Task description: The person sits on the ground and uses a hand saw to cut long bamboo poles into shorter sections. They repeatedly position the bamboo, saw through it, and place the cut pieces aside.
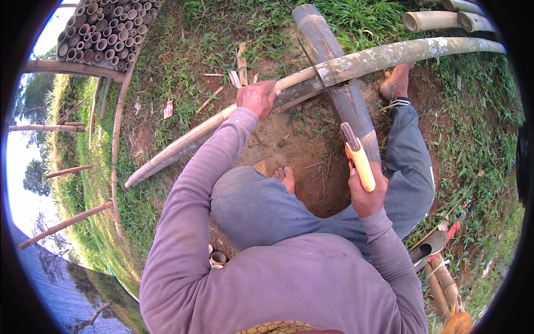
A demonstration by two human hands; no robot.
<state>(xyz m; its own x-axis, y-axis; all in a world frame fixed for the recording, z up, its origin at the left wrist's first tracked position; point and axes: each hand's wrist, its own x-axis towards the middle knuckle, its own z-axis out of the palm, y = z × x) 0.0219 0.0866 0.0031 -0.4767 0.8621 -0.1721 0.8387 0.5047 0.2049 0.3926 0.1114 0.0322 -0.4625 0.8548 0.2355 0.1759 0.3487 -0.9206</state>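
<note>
A long, pale bamboo pole [389, 55] slants across in front of me and rests over a thick grey bamboo log [356, 106]. My left hand [257, 100] grips the pole to the left of the log. In my right hand [369, 192] is the yellow-orange handle of a hand saw [328, 92]. Its long dark blade lies across the pole, just above the log. The contact between teeth and bamboo is too fine to make out, so I cannot tell how deep any cut is.
Many short bamboo tubes [105, 33] are stacked at the far left by a bamboo frame [119, 133]. More thick bamboo pieces [431, 21] lie at the far right. My bare foot [397, 82] is close to the pole. Wood scraps [241, 64] litter the grass and soil.
</note>
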